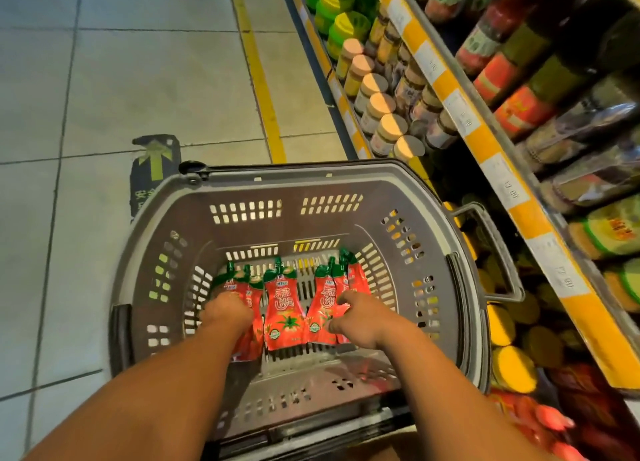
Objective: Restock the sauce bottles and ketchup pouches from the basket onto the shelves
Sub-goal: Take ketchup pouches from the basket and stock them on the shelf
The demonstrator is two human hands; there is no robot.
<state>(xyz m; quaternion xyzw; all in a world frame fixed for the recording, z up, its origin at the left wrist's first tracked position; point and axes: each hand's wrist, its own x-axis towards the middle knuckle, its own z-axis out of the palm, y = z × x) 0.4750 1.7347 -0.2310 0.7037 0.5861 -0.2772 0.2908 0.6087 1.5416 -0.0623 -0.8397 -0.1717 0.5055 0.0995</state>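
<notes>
I have both hands down in the basket (242, 183), so I judge this the pickup step for the pouches; I see no sauce bottles left in it. My left hand (230, 310) lies over the left pouches (249, 289), its grip curled down on them, though the fingers are hidden under the knuckles and I cannot tell whether they have closed round anything. My right hand (360, 318) rests on the right pouches (329, 287), its grip loosely spread, forefinger out toward 11 o'clock and thumb toward 9 o'clock, pressing rather than pinching.

From the grips outward: the middle pouch (282, 308) lies flat between my hands, touched by neither as far as I can see, its green spout pointing to 12 o'clock. All the pouches sit on the slotted basket floor, spouts away from me, some overlapping.

The next move, I reckon, calls for closing each grip round a few pouches and lifting them clear of the rim, then swinging to 2 o'clock, where the shelves (485, 138) rise just beside the basket, already crowded with jars (381, 108). The pouches look slick and floppy, so they may slide.
</notes>
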